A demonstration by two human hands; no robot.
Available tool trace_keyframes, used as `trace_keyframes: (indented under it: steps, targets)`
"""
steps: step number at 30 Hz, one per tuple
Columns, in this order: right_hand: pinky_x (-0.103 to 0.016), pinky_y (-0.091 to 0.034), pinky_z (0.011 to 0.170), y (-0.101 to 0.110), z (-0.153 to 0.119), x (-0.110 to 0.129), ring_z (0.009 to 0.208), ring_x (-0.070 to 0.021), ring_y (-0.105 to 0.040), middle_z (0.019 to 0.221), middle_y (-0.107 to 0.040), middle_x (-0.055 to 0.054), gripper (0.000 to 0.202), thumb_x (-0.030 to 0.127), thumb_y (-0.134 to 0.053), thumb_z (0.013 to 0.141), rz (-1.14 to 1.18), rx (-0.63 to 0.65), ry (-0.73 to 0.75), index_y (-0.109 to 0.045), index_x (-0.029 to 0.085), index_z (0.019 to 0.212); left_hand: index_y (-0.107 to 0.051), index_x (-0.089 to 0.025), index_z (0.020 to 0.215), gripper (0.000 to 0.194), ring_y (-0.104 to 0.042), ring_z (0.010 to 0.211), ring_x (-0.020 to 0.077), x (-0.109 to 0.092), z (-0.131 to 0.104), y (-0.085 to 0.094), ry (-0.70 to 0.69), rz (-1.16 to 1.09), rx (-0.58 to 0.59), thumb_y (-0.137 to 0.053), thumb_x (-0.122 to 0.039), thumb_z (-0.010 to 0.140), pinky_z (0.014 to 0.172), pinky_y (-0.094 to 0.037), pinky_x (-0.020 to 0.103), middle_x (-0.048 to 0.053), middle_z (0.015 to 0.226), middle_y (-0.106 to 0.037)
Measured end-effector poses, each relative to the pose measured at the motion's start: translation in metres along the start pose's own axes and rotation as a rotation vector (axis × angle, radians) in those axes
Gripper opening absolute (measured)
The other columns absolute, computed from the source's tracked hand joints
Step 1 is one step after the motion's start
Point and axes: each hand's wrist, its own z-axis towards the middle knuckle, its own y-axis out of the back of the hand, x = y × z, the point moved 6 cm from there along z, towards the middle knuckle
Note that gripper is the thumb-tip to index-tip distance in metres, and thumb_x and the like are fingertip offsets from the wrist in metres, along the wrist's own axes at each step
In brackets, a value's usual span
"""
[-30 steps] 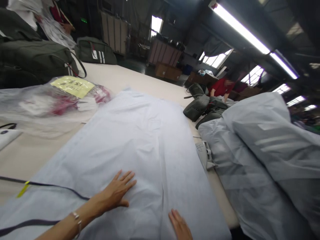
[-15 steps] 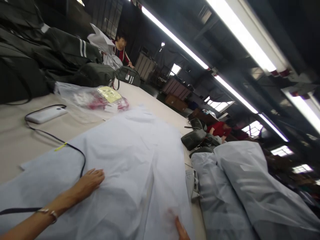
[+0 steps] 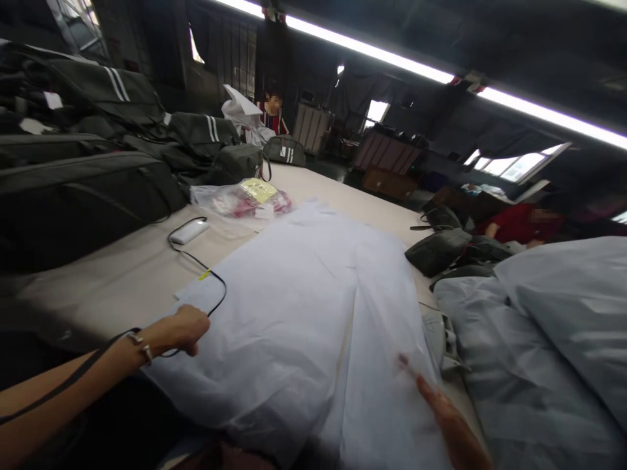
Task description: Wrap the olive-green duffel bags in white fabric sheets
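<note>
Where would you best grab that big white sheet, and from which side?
Probably the near edge of the white sheet, coming from the near side, thumbs above, fingers underneath: it seems to droop loosely there. It is wide, limp and creased, so two spaced grips should suit: one around the left hand, curled at its left border, one toward the blurred right hand.

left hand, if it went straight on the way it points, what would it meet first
Most likely the sheet, which spreads directly ahead of the left hand; whether they touch now is unclear.
</note>
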Motion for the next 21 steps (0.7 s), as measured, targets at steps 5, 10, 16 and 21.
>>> trace_keyframes:
  steps: [5,10,16,21]
  targets:
    - [-0.042,-0.012,0.121,-0.028,-0.010,-0.005,0.146,-0.0262,-0.021,0.151,-0.040,-0.003,0.086,0.080,-0.053,0.073,0.061,0.078,-0.054,-0.053,0.024,0.137,-0.066,0.000,0.095,0.032,-0.064,0.095,0.0365,0.089,-0.017,0.031,0.218,0.187,-0.147,-0.049,-0.026,0.090,0.089,-0.040,0.062,0.011,0.085,-0.070]
    - [-0.040,-0.017,0.121,-0.039,-0.013,0.007,0.146,-0.0263,-0.022,0.152,-0.039,-0.004,0.089,0.081,-0.054,0.071,0.082,0.038,-0.071,-0.053,0.021,0.137,-0.055,-0.015,0.129,0.039,-0.054,0.122,0.0287,0.017,0.015,-0.008,-0.217,0.001,-0.449,-0.035,-0.026,0.098,0.103,-0.040,0.049,0.012,0.135,-0.058]
    - [-0.039,-0.023,0.119,-0.066,0.011,0.003,0.142,-0.0268,-0.033,0.147,-0.046,-0.007,0.089,0.080,-0.053,0.073,-0.066,0.150,-0.037,-0.051,0.021,0.139,-0.030,-0.038,0.146,0.089,-0.024,0.144,0.0320,-0.193,0.043,-0.071,-0.836,-0.242,-0.248,-0.079,-0.039,0.073,0.115,-0.020,0.061,0.009,0.157,-0.026]
    - [-0.039,-0.021,0.120,-0.099,0.032,-0.014,0.143,-0.0285,-0.031,0.151,-0.039,-0.011,0.101,0.086,-0.045,0.071,-0.219,0.240,0.017,-0.044,0.016,0.143,-0.022,-0.037,0.149,0.090,-0.025,0.143,0.0344,-0.244,0.045,-0.107,-1.125,-0.255,-0.164,-0.074,-0.047,0.076,0.114,-0.021,0.063,0.011,0.157,-0.025]
